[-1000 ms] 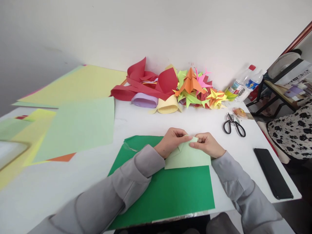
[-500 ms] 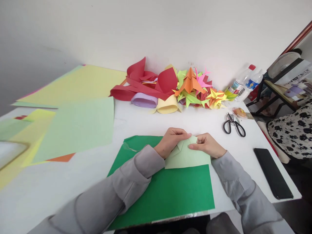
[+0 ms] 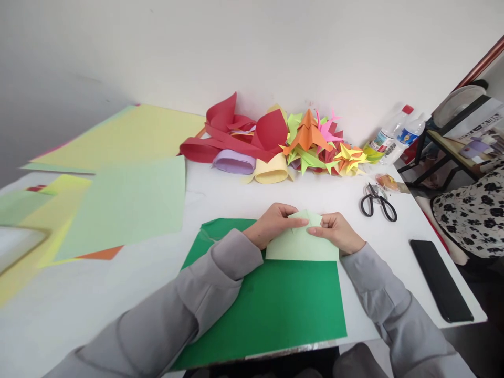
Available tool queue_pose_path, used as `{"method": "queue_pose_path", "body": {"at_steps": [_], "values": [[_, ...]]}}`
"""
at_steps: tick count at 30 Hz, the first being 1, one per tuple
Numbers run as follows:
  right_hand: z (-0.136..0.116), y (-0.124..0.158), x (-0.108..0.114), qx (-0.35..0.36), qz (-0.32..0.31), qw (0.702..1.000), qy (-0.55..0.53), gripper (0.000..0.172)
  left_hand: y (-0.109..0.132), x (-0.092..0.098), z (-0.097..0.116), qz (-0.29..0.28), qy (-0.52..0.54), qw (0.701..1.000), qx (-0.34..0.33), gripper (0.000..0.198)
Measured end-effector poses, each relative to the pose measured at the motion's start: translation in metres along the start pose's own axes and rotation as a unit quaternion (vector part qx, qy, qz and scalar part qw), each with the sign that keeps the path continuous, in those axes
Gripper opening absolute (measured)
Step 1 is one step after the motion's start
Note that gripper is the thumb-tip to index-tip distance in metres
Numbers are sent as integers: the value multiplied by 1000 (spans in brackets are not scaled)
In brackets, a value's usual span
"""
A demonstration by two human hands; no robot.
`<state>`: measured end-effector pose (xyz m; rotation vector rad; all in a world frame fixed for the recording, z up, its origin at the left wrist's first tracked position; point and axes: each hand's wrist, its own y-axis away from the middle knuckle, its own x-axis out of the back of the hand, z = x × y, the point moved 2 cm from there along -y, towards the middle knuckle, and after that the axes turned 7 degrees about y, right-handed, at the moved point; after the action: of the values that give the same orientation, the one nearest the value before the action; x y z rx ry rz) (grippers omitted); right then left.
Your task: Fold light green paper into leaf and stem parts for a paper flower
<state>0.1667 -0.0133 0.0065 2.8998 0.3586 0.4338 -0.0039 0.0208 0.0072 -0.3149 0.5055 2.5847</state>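
Note:
A pale green sheet of paper point(image 3: 302, 247), folded to a blunt point at its far end, is held just over the dark green board point(image 3: 271, 304). My left hand point(image 3: 275, 223) pinches its upper left side, thumb lying across the folded flaps. On the upper right edge my right hand point(image 3: 340, 231) is closed, its thumb pressing on top and its fingers curled behind. Both thumbs nearly meet at the middle of the folds. The fingers under the paper are partly hidden.
Scissors point(image 3: 378, 202) and a black phone point(image 3: 440, 281) lie to the right. Along the wall are folded paper planes point(image 3: 309, 136), red paper shapes point(image 3: 244, 134) and plastic bottles point(image 3: 389, 131). Coloured sheets point(image 3: 129, 202) spread on the left. A person in patterned clothing point(image 3: 472, 210) is at right.
The folded paper has shifted slightly away from me, its near edge now higher. My left thumb has slid down onto the flaps, and the paper's point now shows between my hands.

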Motion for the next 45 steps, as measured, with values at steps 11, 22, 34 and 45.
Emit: {"method": "queue_pose_path", "body": {"at_steps": [11, 22, 34, 45], "values": [[-2, 2, 0, 6, 2, 1000, 5, 50, -2, 0, 0, 28, -12, 999, -28, 31], [0, 1, 0, -1, 1, 1000, -13, 48, -2, 0, 0, 21, 22, 999, -44, 29], [2, -2, 3, -18, 77, 985, -152, 43, -4, 3, -3, 29, 1, 998, -52, 43], [6, -6, 6, 11, 77, 992, -96, 44, -6, 5, -5, 47, -12, 996, -80, 32]]}}
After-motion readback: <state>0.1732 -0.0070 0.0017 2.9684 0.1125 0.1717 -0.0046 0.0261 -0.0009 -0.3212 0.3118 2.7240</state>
